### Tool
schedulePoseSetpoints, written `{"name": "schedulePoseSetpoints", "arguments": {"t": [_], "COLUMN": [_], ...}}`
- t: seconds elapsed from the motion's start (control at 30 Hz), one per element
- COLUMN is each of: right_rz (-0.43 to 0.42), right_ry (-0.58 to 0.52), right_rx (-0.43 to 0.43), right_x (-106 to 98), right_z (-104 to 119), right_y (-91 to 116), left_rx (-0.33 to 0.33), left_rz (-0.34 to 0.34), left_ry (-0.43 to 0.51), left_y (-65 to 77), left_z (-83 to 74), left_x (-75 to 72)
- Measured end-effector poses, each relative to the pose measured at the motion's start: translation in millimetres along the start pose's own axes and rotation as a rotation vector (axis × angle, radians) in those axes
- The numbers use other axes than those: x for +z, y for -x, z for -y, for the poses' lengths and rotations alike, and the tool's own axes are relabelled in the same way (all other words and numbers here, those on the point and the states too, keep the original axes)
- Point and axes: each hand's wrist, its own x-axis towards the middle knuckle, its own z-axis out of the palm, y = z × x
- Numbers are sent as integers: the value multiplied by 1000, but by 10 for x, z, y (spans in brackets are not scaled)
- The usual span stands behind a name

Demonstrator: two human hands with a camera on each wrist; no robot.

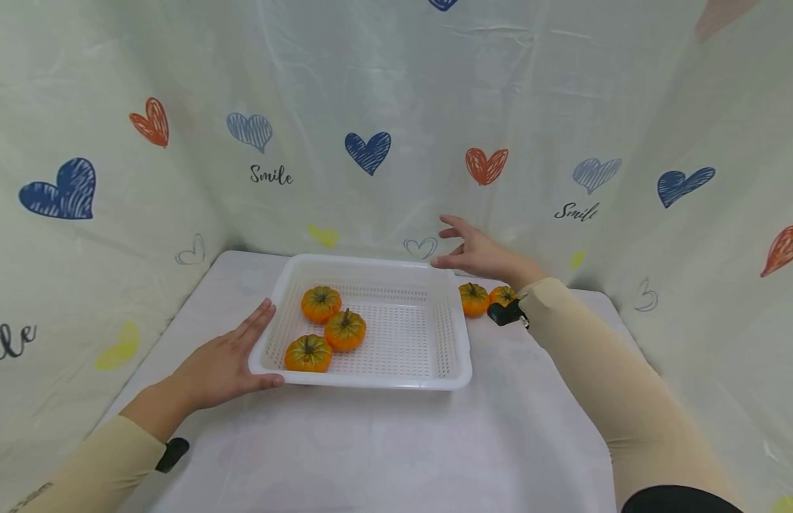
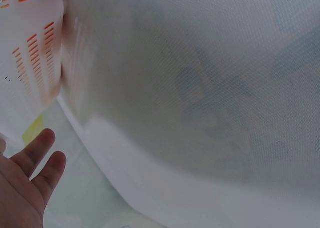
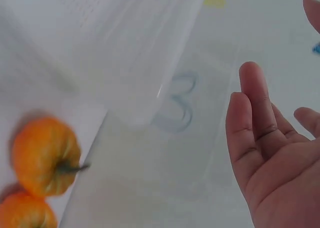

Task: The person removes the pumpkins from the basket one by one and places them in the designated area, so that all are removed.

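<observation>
A white plastic basket [image 1: 396,381] with a perforated floor holds three small orange pumpkins [image 1: 345,330] in its left half. My left hand [image 1: 224,363] is at the basket's left side, fingers extended along it and thumb at the front-left corner. In the left wrist view, two straight fingers [image 2: 47,173] show near the slotted basket wall [image 2: 35,63]. At the back-right corner, my right hand [image 1: 478,251] is raised with its fingers spread, the thumb close to the rim. Whether that thumb touches the rim I cannot tell.
Two more pumpkins [image 1: 474,300] sit on the white-covered table [image 1: 396,449] just right of the basket, partly below the right wrist. A pale curtain [image 1: 409,92] printed with hearts hangs behind the table and along both sides.
</observation>
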Motion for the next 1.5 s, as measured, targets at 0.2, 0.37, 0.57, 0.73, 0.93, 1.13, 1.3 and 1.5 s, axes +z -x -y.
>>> {"name": "schedulePoseSetpoints", "arguments": {"t": [0.2, 0.37, 0.57, 0.73, 0.93, 1.13, 1.3, 1.5], "right_rz": [99, 192, 223, 246, 298, 340, 353, 376], "right_ry": [5, 9, -44, -32, 8, 40, 44, 75], "right_rx": [-50, -44, -25, -3, -1, -10, 14, 27], "right_x": [351, 652, 897, 1061, 1271, 1426, 1543, 1669], "right_z": [263, 324, 260, 154, 76, 62, 22, -31], "right_y": [-195, -303, -408, -482, -532, -558, -592, -616], "left_rx": [13, 10, 12, 3, 3, 6, 0, 0], "left_rz": [-7, -6, -17, -15, -8, -19, -18, -23], "left_ry": [-6, -7, -18, -12, 3, 3, 6, 11], "left_y": [-1, 2, -1, 2, 2, 2, 3, 4], "left_z": [17, 16, 9, 0, 1, 9, 17, 19], "left_x": [12, 29, 26, 17, 13, 28, 44, 50]}}
